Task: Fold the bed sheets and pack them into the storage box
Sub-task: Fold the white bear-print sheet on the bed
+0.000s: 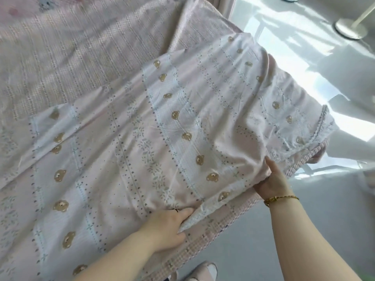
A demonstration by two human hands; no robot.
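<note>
At the bed's near edge: a bear-print sheet (162, 138) held mid-fold by two bare hands.

Head view. The left hand (168, 230) lies knuckles-up on the sheet, its fingers (185, 212) pinching the frilled hem just ahead of them. The right hand (272, 179) grips a gathered fold, with its fingertips hidden under the cloth and its thumb (269, 162) on top. Beyond both sets of fingers the sheet lies partly doubled across the checked bed cover (71, 57), and its far corner overhangs the glossy floor (304, 230) to the right of the right fingers. No storage box is in view. Risk: the overhanging corner may slide floorward if either pinch slackens, and the wrinkles between the hands may be creased into the next fold.
</note>
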